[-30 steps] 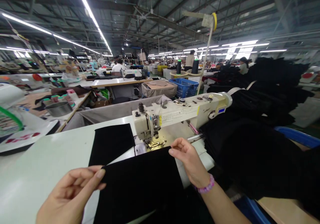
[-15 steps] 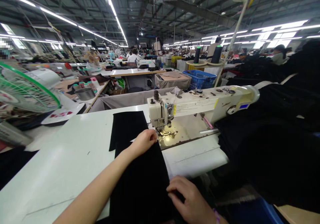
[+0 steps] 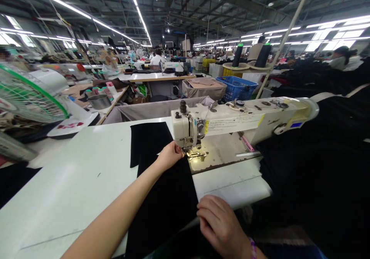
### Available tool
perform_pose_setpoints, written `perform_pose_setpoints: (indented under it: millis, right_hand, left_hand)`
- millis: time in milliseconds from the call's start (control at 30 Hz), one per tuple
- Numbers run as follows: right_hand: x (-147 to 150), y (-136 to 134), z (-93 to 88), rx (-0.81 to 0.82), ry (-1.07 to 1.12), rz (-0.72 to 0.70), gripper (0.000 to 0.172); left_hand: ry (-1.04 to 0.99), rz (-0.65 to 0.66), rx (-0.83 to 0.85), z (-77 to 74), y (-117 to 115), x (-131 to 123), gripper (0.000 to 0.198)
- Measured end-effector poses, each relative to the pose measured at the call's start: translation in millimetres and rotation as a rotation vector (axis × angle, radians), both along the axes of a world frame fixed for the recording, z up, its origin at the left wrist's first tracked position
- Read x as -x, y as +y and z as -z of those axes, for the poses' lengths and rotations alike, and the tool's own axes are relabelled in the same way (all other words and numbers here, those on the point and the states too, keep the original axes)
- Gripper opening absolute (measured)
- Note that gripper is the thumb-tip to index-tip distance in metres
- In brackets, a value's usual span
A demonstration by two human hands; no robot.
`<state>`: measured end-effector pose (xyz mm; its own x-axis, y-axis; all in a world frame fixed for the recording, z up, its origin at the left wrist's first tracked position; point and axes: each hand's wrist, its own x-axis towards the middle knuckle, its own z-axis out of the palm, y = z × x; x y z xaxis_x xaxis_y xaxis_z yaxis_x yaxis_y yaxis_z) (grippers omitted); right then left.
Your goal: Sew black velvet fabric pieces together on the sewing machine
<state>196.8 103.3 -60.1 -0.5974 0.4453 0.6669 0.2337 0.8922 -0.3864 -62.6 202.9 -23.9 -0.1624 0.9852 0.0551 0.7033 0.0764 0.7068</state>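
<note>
A long piece of black fabric [image 3: 170,197] lies on the white sewing table [image 3: 75,182], running from the table's front edge up to the needle of the white sewing machine [image 3: 231,122]. My left hand [image 3: 170,155] reaches forward and pinches the fabric's far corner just left of the presser foot [image 3: 196,154]. My right hand [image 3: 219,224] is closed on the fabric's near right edge at the table front. A second black fabric piece [image 3: 148,139] lies flat behind the first one.
A heap of black garments [image 3: 318,166] fills the right side. A green-rimmed fan [image 3: 29,97] stands at the left. Behind are other work tables, a blue crate [image 3: 237,87], thread cones [image 3: 264,54] and other people at work.
A second ago both hands held the fabric up by its top corners. Since then my left hand has carried its corner to the presser foot and my right hand dropped to the near edge.
</note>
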Motion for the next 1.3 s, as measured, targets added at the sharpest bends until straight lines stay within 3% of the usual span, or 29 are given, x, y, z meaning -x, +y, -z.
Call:
perform_pose_setpoints:
  millis: [367,467,533,567,633,700,767,900,1100,1300]
  right_hand:
    - [1,4,1.6,-0.019,-0.016,-0.041,0.028]
    - [-2,4,-0.4,-0.01,-0.049,-0.065,0.028]
    - [-3,4,-2.3,0.0,-0.062,-0.074,0.029]
    - [-3,4,-3.4,0.005,-0.063,-0.079,0.03]
    - [-2,5,-5.7,0.018,-0.061,-0.087,0.031]
    - [1,8,-8.2,0.032,-0.053,-0.087,0.031]
    - [4,12,-10.7,0.044,-0.044,-0.075,0.032]
    - [16,28,-14.0,0.072,-0.046,-0.051,0.03]
    - [32,58,-14.1,0.099,-0.129,-0.054,0.024]
    - [48,84,-19.4,0.053,-0.288,0.041,0.017]
  left_hand:
    - [0.102,-0.016,-0.012,-5.1,7,1,0.015]
    - [0.205,-0.094,-0.106,-16.1,-14,-11,0.025]
    - [0.271,-0.09,-0.172,-21.8,-45,-25,0.028]
    - [0.29,-0.044,-0.189,-22.8,-65,-33,0.024]
    - [0.313,0.272,-0.178,-20.2,-106,-47,0.008]
    - [0.331,0.511,-0.2,-12.1,-139,-54,0.017]
    - [0.407,0.607,-0.301,-2.3,-155,-53,0.032]
    - [0.535,0.626,-0.44,6.7,-143,-38,0.038]
    - [0.534,0.632,-0.421,-0.4,-108,-21,0.032]
    - [0.509,0.624,-0.407,-4.4,-82,-6,0.03]
